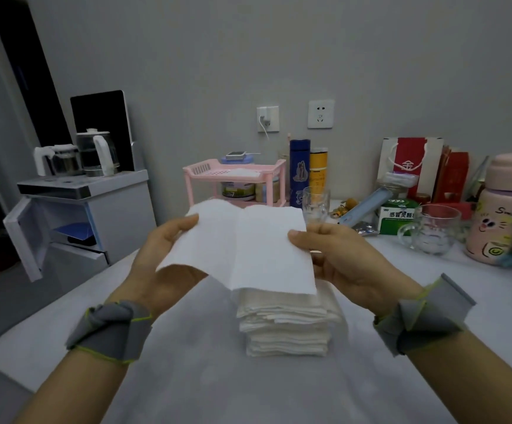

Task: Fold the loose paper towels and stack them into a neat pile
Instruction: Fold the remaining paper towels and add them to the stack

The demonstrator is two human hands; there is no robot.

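Both hands, left hand (169, 255) and right hand (343, 258), pinch one unfolded paper towel (248, 240) above a tall folded pile (285, 325), suggesting the task is nearly done.

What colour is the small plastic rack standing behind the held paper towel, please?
The plastic rack is pink, which shows best in the head view.
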